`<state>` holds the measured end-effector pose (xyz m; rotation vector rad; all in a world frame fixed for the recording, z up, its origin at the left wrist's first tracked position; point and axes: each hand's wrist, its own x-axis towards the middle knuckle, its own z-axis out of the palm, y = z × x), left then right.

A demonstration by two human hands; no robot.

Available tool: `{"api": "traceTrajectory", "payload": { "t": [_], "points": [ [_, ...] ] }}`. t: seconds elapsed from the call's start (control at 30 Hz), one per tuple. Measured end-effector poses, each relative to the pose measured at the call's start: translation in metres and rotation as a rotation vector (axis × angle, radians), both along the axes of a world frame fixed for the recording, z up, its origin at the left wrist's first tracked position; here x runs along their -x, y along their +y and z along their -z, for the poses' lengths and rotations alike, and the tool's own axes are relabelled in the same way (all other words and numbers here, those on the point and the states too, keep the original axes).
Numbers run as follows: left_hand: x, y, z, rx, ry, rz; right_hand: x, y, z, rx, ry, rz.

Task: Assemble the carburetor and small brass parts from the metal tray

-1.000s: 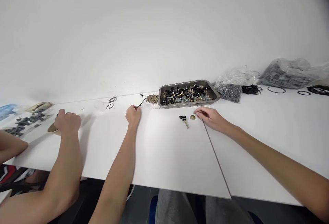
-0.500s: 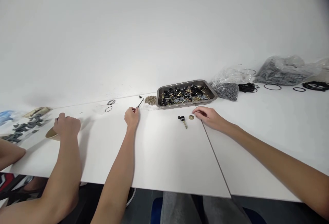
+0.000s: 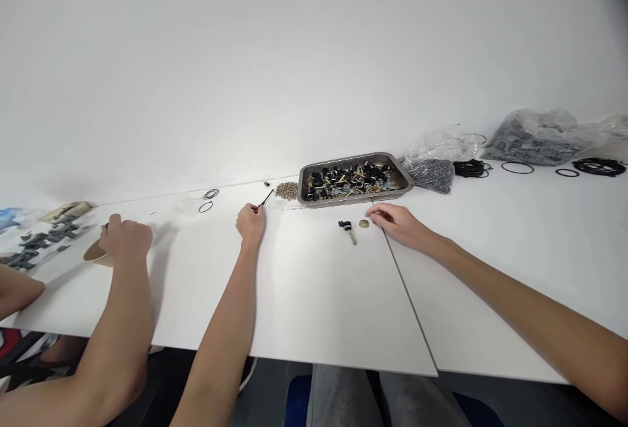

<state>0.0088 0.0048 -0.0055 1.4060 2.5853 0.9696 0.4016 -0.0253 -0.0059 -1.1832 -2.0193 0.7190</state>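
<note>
My left hand [image 3: 250, 222] rests on the white table [image 3: 314, 296], closed in a pinch on a thin black pin-like tool [image 3: 266, 199] that points up and right toward a small heap of brass bits [image 3: 286, 189]. My right hand [image 3: 393, 220] lies on the table with its fingers loosely stretched and nothing in them. Its fingertips are just right of a small brass disc [image 3: 364, 223]. A black-headed brass key-like part [image 3: 349, 230] lies left of the disc. Behind both stands a metal tray [image 3: 403, 182] full of black and brass parts.
A co-worker's hand [image 3: 125, 239] at the left covers a tan cup [image 3: 92, 254], with grey parts [image 3: 42, 241] beyond it. Black rubber rings [image 3: 208, 200] lie near the wall. Plastic bags of dark parts [image 3: 434, 167] and loose rings [image 3: 515, 167] sit at the right.
Both my hands have stayed where they were. The co-worker's hand has slid slightly left with the cup.
</note>
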Motion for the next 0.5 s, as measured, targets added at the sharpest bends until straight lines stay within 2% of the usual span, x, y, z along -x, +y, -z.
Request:
{"api": "traceTrajectory", "payload": {
  "t": [0.5],
  "points": [
    [-0.0009,-0.0012,0.0003,-0.166,-0.084,0.030,-0.0013,-0.0001,0.0005,0.015,0.001,0.003]
  ]
}}
